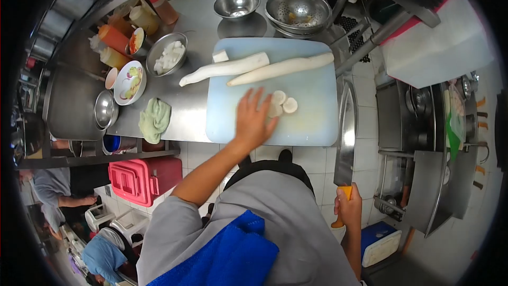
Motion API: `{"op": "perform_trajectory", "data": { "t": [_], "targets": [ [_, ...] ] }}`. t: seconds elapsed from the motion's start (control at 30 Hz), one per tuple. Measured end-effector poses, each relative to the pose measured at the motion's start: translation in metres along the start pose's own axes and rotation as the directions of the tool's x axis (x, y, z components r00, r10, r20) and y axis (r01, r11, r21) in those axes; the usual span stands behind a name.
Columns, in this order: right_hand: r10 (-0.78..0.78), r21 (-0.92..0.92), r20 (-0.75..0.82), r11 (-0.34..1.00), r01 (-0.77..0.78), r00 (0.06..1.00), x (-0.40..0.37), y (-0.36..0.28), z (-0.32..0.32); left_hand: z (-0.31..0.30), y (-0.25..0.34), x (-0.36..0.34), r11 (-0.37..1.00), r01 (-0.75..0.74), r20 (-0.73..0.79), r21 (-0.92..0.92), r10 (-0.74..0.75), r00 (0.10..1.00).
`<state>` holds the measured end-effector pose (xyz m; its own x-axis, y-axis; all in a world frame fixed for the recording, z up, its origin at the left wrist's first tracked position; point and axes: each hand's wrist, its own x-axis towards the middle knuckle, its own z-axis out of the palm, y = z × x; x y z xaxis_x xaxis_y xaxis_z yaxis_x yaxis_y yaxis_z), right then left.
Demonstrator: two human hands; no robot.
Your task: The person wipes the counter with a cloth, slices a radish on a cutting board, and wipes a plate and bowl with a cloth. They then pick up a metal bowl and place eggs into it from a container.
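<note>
My left hand point(253, 119) is over the near part of the pale blue cutting board point(317, 122), its fingers spread and holding nothing. Beside its fingertips lie several round white slices point(289, 105). Two long peeled white roots, which look like daikon, lie across the far half of the board: one root point(227, 69) reaches past the left edge, the other root point(286, 69) tapers toward the left. A short cut piece point(220, 56) sits behind them. Off the board's right side, my right hand point(348, 206) grips the orange handle of a large knife point(346, 137), blade pointing away from me.
On the steel counter point(188, 111) at left are a green cloth point(154, 120), a bowl of white chunks point(169, 57), a white bowl point(129, 83) and sauce bottles point(114, 38). A steel bowl point(236, 4) and colander point(298, 13) stand behind the board. A pink cooler point(143, 180) is below left.
</note>
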<state>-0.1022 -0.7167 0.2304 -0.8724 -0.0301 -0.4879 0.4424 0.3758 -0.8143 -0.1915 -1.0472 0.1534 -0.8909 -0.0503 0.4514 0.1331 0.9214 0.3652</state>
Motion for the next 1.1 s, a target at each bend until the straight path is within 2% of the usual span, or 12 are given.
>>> {"op": "perform_trajectory", "data": {
  "t": [0.03,0.1,0.17,0.23,0.33,0.4,0.47,0.67,0.73,0.87,1.03,1.1],
  "targets": [
    [0.031,0.013,0.028,0.999,-0.032,0.999,0.002,0.005,0.0,0.0,-0.001,-0.003,1.0,-0.008,0.004,-0.003,0.008,1.0],
    [0.056,0.023,0.062,0.998,-0.057,0.997,0.009,0.008,0.001,-0.001,-0.004,-0.006,1.0,0.006,0.115,0.009,-0.007,0.993],
    [0.166,0.012,0.251,0.985,-0.175,0.954,0.019,0.007,-0.002,0.012,-0.001,0.001,1.0,-0.011,0.104,-0.007,0.012,0.994],
    [0.172,0.0,0.305,0.983,-0.181,0.937,0.03,0.018,0.0,0.023,0.007,0.015,0.999,-0.034,0.038,0.008,0.034,0.999],
    [0.191,-0.022,0.393,0.98,-0.199,0.899,0.041,0.017,0.004,0.047,0.008,0.025,0.998,0.022,0.064,0.064,-0.026,0.998],
    [0.185,-0.029,0.446,0.981,-0.192,0.876,0.054,0.011,0.015,0.052,0.01,0.027,0.999,-0.01,-0.021,0.049,0.011,1.0],
    [0.233,-0.077,0.468,0.972,-0.223,0.853,0.059,0.008,0.018,0.051,0.011,0.026,0.999,0.009,-0.037,0.051,-0.007,0.999],
    [0.212,-0.09,0.503,0.977,-0.194,0.838,0.069,-0.006,0.017,0.043,0.007,0.02,1.0,-0.007,0.01,0.004,0.007,1.0],
    [0.217,-0.11,0.501,0.976,-0.187,0.838,0.068,-0.002,0.011,0.04,0.008,0.019,0.996,-0.084,0.122,-0.016,0.086,0.989],
    [0.217,-0.096,0.502,0.976,-0.195,0.837,0.061,0.003,0.007,0.041,0.006,0.014,0.986,-0.153,0.13,-0.064,0.161,0.978],
    [0.197,-0.044,0.457,0.979,-0.199,0.868,0.052,0.002,0.015,0.029,0.001,0.006,0.978,-0.142,0.064,-0.151,0.153,0.986],
    [0.172,-0.001,0.405,0.982,-0.188,0.898,0.052,0.004,0.015,0.027,-0.009,0.007,0.95,-0.091,-0.219,-0.299,0.025,0.975]
  ]
}}
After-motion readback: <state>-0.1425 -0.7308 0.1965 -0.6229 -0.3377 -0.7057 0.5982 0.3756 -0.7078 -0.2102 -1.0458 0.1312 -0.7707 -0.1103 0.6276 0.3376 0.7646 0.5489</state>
